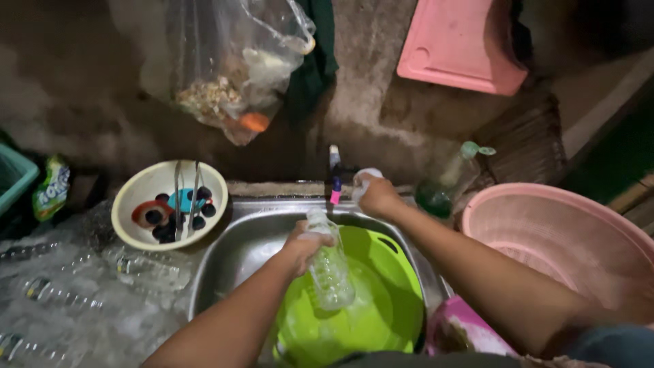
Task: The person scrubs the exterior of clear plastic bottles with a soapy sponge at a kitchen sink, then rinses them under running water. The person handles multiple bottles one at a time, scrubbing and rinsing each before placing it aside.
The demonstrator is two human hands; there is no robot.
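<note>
The left hand [308, 243] gripped a clear plastic bottle [329, 267] over the green basin [381, 307], its fingers wrapped round it, while the right hand [377, 196] clutched a white sponge [365, 178].

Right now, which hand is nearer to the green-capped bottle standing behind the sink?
The right hand. It is at the tap at the sink's back edge, just left of the green-capped bottle. The left hand is farther off, holding a clear plastic bottle over the green basin.
</note>
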